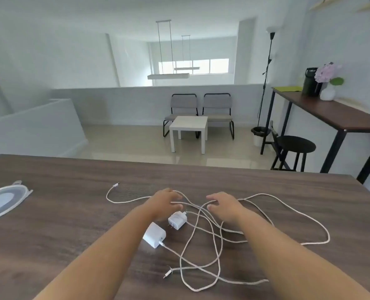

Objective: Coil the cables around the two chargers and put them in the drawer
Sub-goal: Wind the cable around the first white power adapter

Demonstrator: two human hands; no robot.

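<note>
Two white chargers lie on the dark wooden table (pixel 71 213): a larger block (pixel 154 234) near my left forearm and a smaller pronged one (pixel 177 220) just behind it. Their white cables (pixel 288 208) sprawl tangled across the table's middle and right, with one plug end (pixel 116 185) at the far left and another (pixel 168 273) near the front. My left hand (pixel 165 203) hovers palm down over the cables above the smaller charger, fingers spread. My right hand (pixel 224 205) rests over the tangle beside it, fingers apart. Neither hand visibly holds anything. No drawer is in view.
A clear plastic lid or package (pixel 4 200) lies at the table's left edge. Beyond the table are a white side table (pixel 189 124), two grey chairs, a black stool (pixel 294 144) and a high brown desk (pixel 342 113) with a flower vase.
</note>
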